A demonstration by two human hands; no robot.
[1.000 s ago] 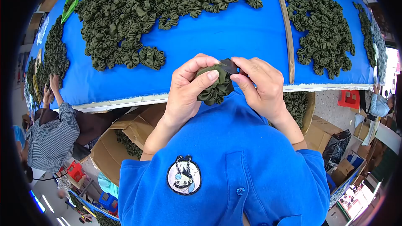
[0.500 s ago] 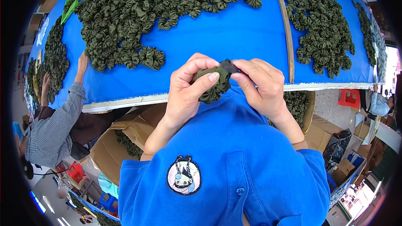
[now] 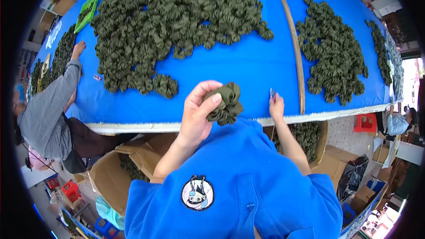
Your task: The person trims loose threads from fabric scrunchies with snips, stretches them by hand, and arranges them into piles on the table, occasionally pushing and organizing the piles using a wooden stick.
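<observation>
Dark green gathered fabric (image 3: 226,106), ruffled like a scrunchie, is pinched between the thumb and fingers of my left hand (image 3: 197,111), just over the table's near edge. My right hand (image 3: 276,107) is apart from it, farther right above the blue table (image 3: 230,68). Its fingers are closed around a small, dark, shiny tool whose tip points away from me; the tool's kind is unclear. A large pile of similar green pieces (image 3: 177,22) covers the table beyond my left hand.
A wooden strip (image 3: 294,53) divides the large pile from another pile (image 3: 332,53) at right. A co-worker's arm (image 3: 57,86) reaches over the table at left, near a green tray (image 3: 88,11). Cardboard boxes (image 3: 108,181) stand below the table edge.
My right hand has left the fabric and moved right, now holding a small tool. My left hand keeps the green piece. The view has shifted, and the co-worker's arm reaches farther up the table.
</observation>
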